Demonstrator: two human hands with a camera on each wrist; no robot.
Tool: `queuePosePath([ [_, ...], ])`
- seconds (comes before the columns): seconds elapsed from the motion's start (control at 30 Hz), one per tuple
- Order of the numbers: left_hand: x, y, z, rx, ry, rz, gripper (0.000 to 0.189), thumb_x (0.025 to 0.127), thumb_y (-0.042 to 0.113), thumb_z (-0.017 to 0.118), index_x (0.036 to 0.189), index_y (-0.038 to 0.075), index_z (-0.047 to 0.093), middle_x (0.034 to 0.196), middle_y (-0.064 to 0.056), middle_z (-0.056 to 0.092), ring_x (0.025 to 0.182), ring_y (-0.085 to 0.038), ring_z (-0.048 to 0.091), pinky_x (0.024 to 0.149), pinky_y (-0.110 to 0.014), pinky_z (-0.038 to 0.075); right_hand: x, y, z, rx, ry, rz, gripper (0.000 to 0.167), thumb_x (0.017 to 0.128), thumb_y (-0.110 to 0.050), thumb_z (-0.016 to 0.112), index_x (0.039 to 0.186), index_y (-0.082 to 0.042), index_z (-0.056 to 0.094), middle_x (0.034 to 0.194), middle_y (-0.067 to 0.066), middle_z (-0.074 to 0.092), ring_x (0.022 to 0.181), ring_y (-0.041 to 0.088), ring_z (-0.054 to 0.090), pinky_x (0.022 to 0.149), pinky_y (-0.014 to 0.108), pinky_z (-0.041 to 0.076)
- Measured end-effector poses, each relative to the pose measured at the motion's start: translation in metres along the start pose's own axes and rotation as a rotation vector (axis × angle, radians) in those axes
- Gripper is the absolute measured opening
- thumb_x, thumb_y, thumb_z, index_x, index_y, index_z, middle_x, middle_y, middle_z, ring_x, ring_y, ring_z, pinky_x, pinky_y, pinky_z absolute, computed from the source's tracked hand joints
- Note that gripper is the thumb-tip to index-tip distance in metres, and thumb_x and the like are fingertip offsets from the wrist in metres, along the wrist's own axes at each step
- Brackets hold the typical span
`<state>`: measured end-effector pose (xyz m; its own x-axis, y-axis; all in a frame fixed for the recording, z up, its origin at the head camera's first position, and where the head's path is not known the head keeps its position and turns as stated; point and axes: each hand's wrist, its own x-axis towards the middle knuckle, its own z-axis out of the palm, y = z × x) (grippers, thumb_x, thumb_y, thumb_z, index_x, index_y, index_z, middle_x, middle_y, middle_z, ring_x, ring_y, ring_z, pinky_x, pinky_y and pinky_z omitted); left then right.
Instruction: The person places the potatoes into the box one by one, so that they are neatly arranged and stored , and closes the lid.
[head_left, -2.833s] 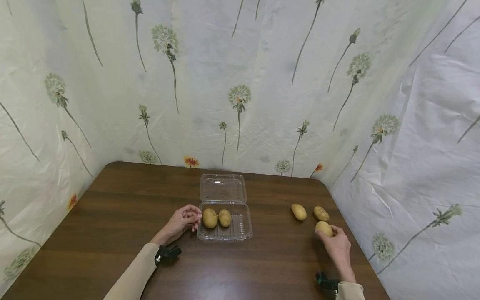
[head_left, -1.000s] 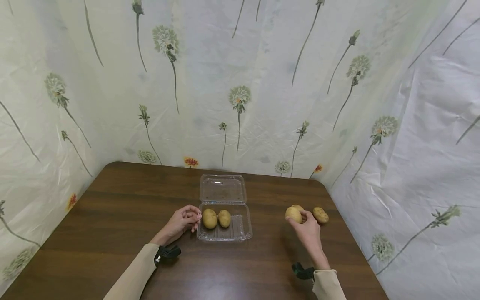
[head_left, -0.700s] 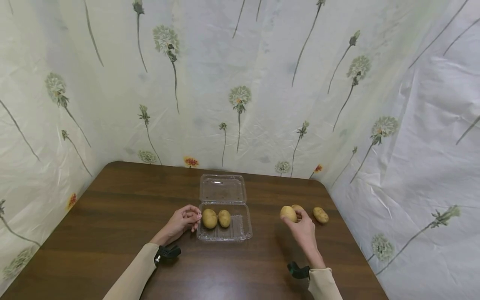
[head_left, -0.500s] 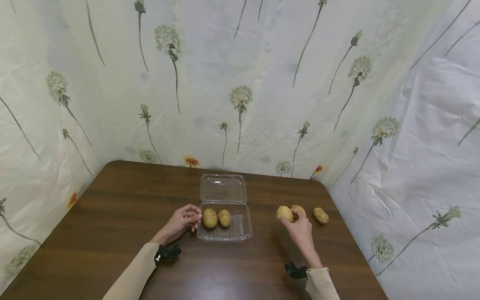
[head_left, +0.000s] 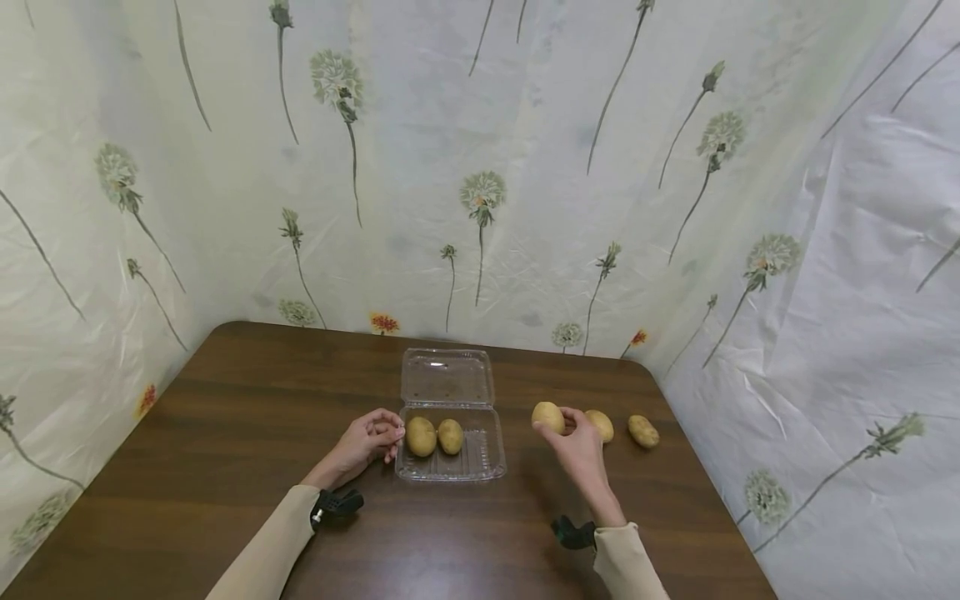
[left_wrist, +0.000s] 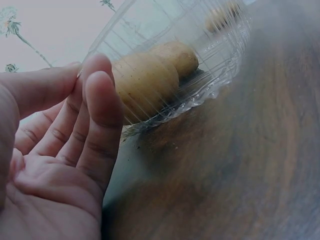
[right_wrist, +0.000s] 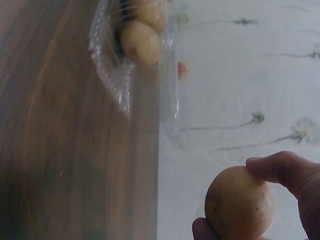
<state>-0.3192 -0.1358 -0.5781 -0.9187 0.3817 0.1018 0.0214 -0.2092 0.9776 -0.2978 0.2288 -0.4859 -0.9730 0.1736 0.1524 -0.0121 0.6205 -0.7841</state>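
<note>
My right hand [head_left: 581, 454] holds a yellow potato [head_left: 548, 416] between thumb and fingers, right of an open clear plastic clamshell container [head_left: 487, 467]. The right wrist view shows this held potato [right_wrist: 239, 204] close up, with the thumb on its top. Two potatoes lie side by side in the container's left part, a larger potato [head_left: 422, 437] and a smaller potato [head_left: 450, 436]. At the container's left side my left hand [head_left: 365, 442] pinches the rim with thumb and forefinger. In the left wrist view the other fingers [left_wrist: 102, 105] lie along the clear wall.
Two more potatoes lie on the brown wooden table [head_left: 300, 392] at the right: a potato [head_left: 601, 426] partly behind my right hand and a darker potato [head_left: 643, 432] near the edge. The container's lid [head_left: 447, 375] is folded back. A flowered curtain [head_left: 540, 208] hangs behind.
The right hand has carried its potato leftward from the table's right side, past the other loose potatoes, toward the container. The left hand has stayed at the container's rim.
</note>
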Motion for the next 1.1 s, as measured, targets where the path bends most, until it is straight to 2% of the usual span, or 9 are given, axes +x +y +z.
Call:
queuePosePath([
  [0.43, 0.001, 0.001, 0.000, -0.014, 0.001, 0.008, 0.023, 0.096, 0.011, 0.060, 0.110, -0.002, 0.047, 0.077, -0.002, 0.062, 0.063, -0.011, 0.056, 0.056, -0.023, 0.049, 0.000, -0.031, 0.023, 0.014, -0.016, -0.038, 0.059, 0.078, -0.041, 0.078, 0.122, -0.006, 0.059, 0.106, 0.015, 0.069, 0.097, 0.025, 0.066, 0.075, 0.035, 0.054],
  [0.87, -0.001, 0.001, 0.001, -0.005, 0.011, -0.006, 0.025, 0.095, 0.011, 0.060, 0.112, -0.004, 0.047, 0.077, -0.001, 0.062, 0.062, -0.010, 0.057, 0.055, -0.022, 0.049, -0.008, -0.056, 0.044, 0.100, -0.047, -0.054, 0.054, 0.079, -0.035, 0.079, 0.121, -0.008, 0.060, 0.108, 0.013, 0.069, 0.096, 0.024, 0.067, 0.073, 0.034, 0.056],
  [1.1, -0.001, 0.002, 0.001, 0.002, 0.014, -0.007, 0.025, 0.095, 0.011, 0.060, 0.112, -0.003, 0.048, 0.077, -0.001, 0.062, 0.063, -0.010, 0.057, 0.055, -0.022, 0.049, -0.010, -0.063, 0.053, 0.123, -0.068, -0.065, 0.054, 0.079, -0.035, 0.079, 0.121, -0.006, 0.060, 0.106, 0.014, 0.069, 0.095, 0.023, 0.066, 0.071, 0.032, 0.056],
])
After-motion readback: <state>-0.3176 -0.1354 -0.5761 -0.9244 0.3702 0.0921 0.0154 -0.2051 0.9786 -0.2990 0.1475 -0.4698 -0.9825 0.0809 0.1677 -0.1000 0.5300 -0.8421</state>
